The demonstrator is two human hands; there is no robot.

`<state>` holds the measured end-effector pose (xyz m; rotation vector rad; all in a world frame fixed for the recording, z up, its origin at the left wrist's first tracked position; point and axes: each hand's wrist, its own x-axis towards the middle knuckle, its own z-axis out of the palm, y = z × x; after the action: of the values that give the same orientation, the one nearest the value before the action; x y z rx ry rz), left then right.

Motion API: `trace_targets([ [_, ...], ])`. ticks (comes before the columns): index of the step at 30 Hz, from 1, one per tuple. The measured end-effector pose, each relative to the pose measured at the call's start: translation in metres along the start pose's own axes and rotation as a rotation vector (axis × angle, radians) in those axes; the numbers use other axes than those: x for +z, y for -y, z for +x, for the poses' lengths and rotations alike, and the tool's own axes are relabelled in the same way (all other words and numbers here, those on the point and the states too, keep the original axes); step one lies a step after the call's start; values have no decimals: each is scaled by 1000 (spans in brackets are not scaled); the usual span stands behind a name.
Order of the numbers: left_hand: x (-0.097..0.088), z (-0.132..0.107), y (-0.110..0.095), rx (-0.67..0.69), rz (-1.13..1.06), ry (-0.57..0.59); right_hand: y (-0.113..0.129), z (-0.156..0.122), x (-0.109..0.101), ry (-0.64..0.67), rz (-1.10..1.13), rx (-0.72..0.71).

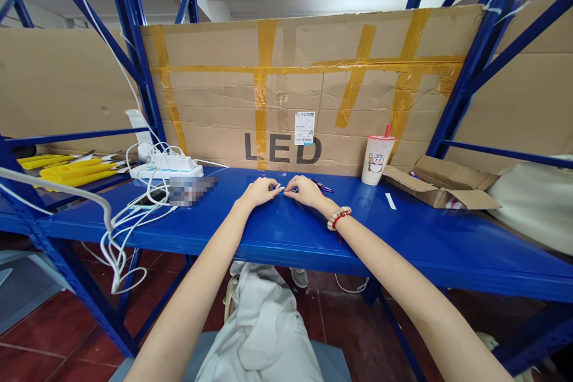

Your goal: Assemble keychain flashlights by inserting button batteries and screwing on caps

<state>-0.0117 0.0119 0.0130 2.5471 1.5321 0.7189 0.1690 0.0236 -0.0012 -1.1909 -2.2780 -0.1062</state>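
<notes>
At the left end of the blue surface, a white power strip with coiled cables sits toward the rear edge. At the middle, the left hand pinches a small pale item at its fingertips, midway between front and rear edges; the right hand faces it, fingers bent together, its grip indeterminable, with a purple item just behind. Further right stand a cup near the rear edge, a white strip, and an open carton toward the right end.
</notes>
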Motion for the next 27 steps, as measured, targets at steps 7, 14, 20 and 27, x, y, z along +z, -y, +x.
trace_targets([
  [7, 1, 0, 2, 27, -6, 4, 8, 2, -4, -266, 162, -73],
  [14, 4, 2, 6, 64, -67, 7, 2, 6, 2, -271, 323, -87],
  [20, 5, 3, 7, 69, -70, 1, 0, 7, 4, -266, 376, -85],
  [27, 3, 2, 5, 57, -55, 17, -3, 7, 6, -270, 403, -94],
])
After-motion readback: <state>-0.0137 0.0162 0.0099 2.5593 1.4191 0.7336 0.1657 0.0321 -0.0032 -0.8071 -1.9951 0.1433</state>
